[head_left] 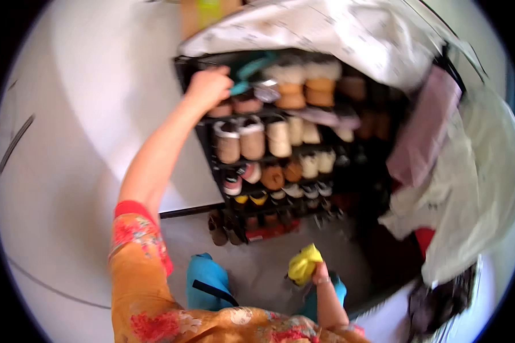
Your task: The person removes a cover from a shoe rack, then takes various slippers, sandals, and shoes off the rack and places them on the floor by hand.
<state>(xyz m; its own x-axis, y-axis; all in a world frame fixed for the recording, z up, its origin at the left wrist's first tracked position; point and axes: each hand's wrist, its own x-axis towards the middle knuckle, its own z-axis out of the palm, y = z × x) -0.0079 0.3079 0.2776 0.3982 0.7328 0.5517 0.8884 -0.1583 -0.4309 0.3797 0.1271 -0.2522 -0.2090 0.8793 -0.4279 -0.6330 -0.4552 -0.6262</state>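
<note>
My left hand (210, 88) reaches to the upper left corner of a black shoe rack (208, 140). Its fingers are curled closed; whatever they may hold is hidden and blurred. Just right of it lies a turquoise thing (250, 70), perhaps strappy footwear, and below are brownish-pink shoes (247, 104). Low in front of me, my right hand (321, 272) is closed around a bunched yellow cloth (304, 263), near my knee.
Fur-topped tan boots (320, 86), grey-brown slippers (252, 138) and several other pairs fill the shelves. A white patterned cover (326, 28) is folded back on top. Bags (426, 128) hang at the right. Dark shoes (217, 228) stand on the floor. A white wall is left.
</note>
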